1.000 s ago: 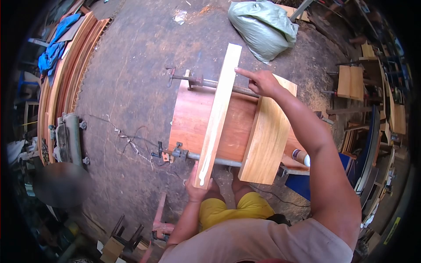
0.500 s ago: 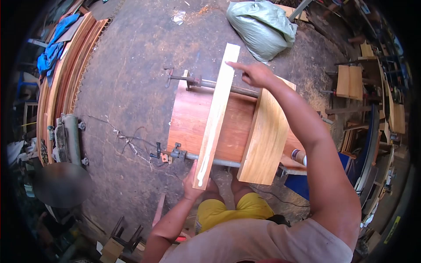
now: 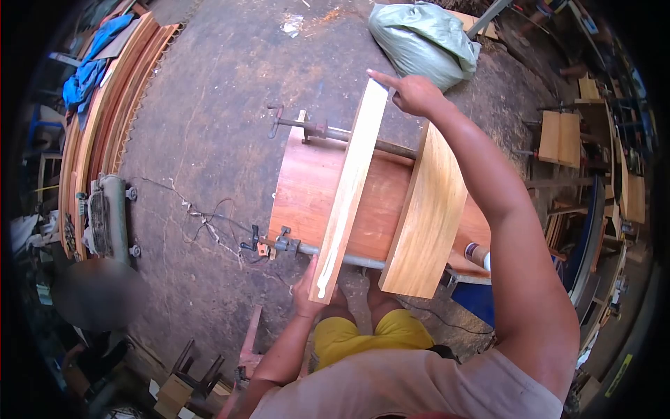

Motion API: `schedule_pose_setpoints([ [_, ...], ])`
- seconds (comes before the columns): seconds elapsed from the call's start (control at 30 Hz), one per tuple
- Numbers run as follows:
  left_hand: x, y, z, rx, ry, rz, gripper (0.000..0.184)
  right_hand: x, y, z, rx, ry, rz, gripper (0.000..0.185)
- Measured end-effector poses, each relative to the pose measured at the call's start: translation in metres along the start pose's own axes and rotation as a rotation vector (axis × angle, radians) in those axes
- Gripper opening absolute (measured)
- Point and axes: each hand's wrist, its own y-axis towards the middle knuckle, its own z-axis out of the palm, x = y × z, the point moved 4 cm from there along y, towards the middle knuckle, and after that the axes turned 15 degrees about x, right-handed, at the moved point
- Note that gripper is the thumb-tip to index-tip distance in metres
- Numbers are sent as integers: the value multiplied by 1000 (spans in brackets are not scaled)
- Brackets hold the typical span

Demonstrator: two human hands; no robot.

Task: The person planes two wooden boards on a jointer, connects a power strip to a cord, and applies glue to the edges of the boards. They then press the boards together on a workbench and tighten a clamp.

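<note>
My left hand grips the near end of a long narrow wooden strip, whose upper face carries a streak of white glue along its lower part. At the strip's far end, my right hand has its index finger stretched out over the tip, the other fingers curled. Beneath the strip lies a reddish wooden panel with two bar clamps across it. To the right, a wide pale board rests on the panel. A bottle lies beside it, partly behind my right arm.
Long boards with a blue cloth are stacked at the left. A pale green sack sits on the floor at the top. More wood pieces stand at the right, and a cable crosses the floor at the left.
My right hand has moved away from me along the strip, from its upper face to its far tip. My left hand still holds the near end.
</note>
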Motion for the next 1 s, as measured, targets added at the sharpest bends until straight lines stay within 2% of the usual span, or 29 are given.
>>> schedule_pose_setpoints([
  [0.1,3,-2,2,37,-23,-51,86,1,1,-1,-38,7,3,79],
  [0.2,3,-2,2,57,14,-76,85,7,-3,4,36,-50,-77,79],
  [0.43,4,-2,3,13,5,-9,85,-11,13,-8,-61,29,76,77],
  [0.63,6,-3,6,16,5,-43,86,2,-12,19,-25,135,7,78],
  [0.7,7,-3,6,15,4,-34,85,25,-28,32,112,98,-159,80],
  [0.8,8,-4,8,7,-23,-57,86,45,-45,32,108,59,-225,81],
  [0.87,7,-5,6,16,-27,-49,86,33,-35,31,132,71,-194,81],
  [0.93,4,-2,5,18,-31,-39,87,21,-27,16,45,71,-21,80],
  [1.0,-1,-1,2,-29,31,14,87,22,-27,15,-10,33,-55,79],
])
